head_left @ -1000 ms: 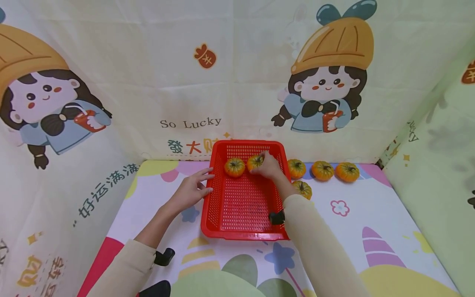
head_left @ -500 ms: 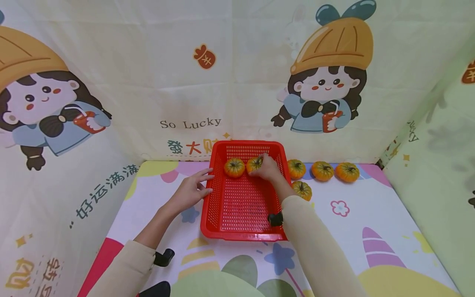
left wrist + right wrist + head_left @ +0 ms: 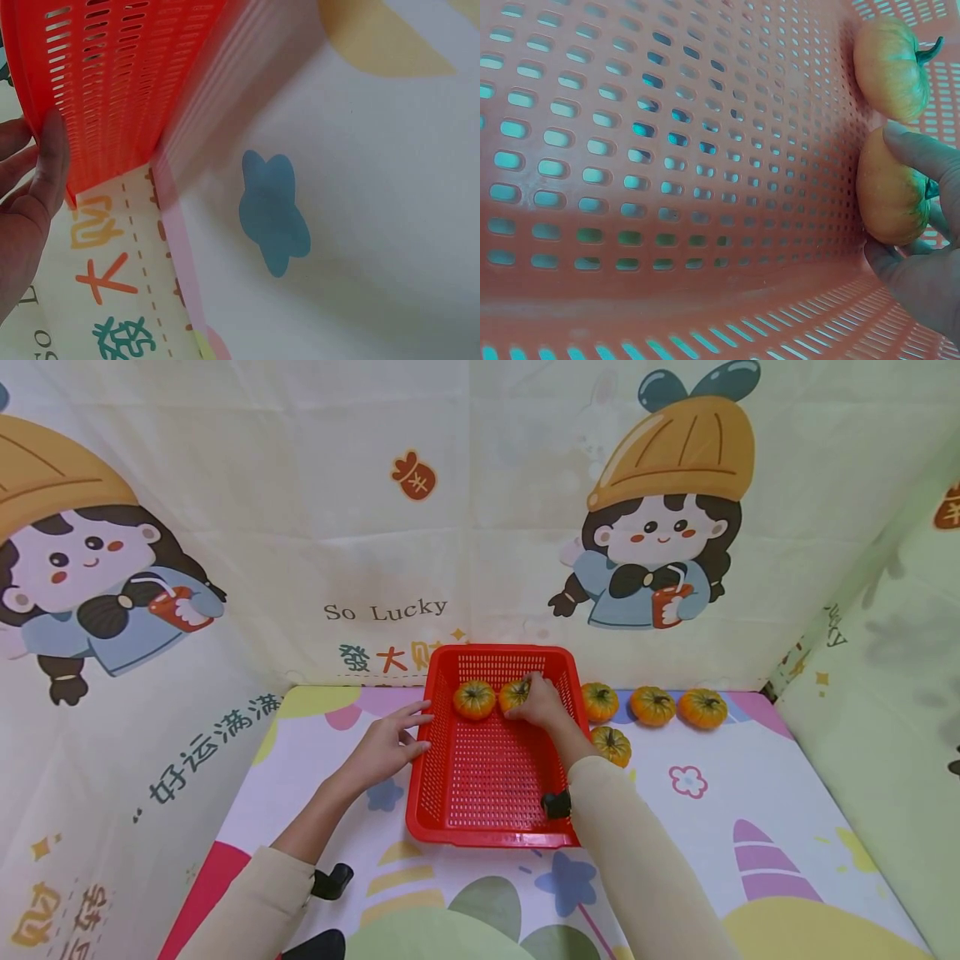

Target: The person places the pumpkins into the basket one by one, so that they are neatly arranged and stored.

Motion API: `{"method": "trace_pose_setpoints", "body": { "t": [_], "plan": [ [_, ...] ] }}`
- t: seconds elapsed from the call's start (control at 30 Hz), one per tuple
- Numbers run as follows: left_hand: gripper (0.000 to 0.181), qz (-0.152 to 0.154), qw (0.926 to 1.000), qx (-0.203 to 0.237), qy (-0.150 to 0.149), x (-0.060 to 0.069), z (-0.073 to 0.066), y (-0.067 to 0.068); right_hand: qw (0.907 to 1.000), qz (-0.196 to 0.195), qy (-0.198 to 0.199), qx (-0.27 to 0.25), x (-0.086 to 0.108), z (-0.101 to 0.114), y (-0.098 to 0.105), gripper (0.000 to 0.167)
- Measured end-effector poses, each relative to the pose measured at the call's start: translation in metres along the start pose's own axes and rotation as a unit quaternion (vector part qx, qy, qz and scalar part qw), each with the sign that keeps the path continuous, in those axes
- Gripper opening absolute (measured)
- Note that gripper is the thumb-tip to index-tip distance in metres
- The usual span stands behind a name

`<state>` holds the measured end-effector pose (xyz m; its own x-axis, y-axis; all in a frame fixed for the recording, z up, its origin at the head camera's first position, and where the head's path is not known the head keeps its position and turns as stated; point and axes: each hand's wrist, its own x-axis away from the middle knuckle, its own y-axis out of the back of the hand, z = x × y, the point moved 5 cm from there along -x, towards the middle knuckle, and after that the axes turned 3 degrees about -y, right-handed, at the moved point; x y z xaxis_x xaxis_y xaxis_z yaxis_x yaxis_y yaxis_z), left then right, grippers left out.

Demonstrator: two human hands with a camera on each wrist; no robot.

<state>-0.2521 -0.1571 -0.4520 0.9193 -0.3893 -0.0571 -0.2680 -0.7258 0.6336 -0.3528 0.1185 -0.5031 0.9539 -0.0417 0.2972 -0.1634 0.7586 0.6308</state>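
Observation:
A red plastic basket [image 3: 487, 839] with perforated walls stands mid-table. In the head view my left hand [image 3: 382, 746] is at its left rim; the left wrist view shows one finger against the outer wall under the rim and others at the rim's edge, holding it. Inside the basket, my right hand [image 3: 538, 702] grips a small orange-green pumpkin [image 3: 889, 187]. Thumb and fingers lie on either side of the pumpkin, near its stem, and partly cover it in the head view. Close beside it, a second pumpkin [image 3: 474, 700] sits at the basket's far end.
Right of the basket, a pumpkin [image 3: 600, 702] and another pumpkin [image 3: 611, 745] stand close to its wall. Farther right are a pumpkin [image 3: 652, 705] and a last pumpkin [image 3: 702, 707]. A printed cloth wall [image 3: 510, 568] rises behind the table [image 3: 720, 843].
Almost nothing moves. My right forearm shifts slightly to the left while the hand stays on the pumpkin; the left hand and the basket hold their place.

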Motion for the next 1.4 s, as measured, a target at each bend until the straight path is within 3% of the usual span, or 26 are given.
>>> {"method": "trace_pose_setpoints", "body": {
  "t": [0.73, 0.97, 1.4],
  "plan": [
    [0.055, 0.003, 1.0000, 0.004, 0.004, 0.000, 0.000, -0.001, 0.9999, 0.001, 0.003, 0.012, -0.003, 0.000, -0.002, 0.093],
    [0.055, 0.002, 1.0000, 0.002, -0.002, 0.000, 0.000, 0.000, 0.9993, 0.007, 0.028, 0.025, 0.006, 0.010, 0.011, 0.101],
    [0.055, 0.002, 1.0000, -0.004, 0.005, 0.002, -0.002, -0.001, 0.9961, 0.002, 0.073, 0.048, 0.025, 0.034, 0.044, 0.095]
  ]
}}
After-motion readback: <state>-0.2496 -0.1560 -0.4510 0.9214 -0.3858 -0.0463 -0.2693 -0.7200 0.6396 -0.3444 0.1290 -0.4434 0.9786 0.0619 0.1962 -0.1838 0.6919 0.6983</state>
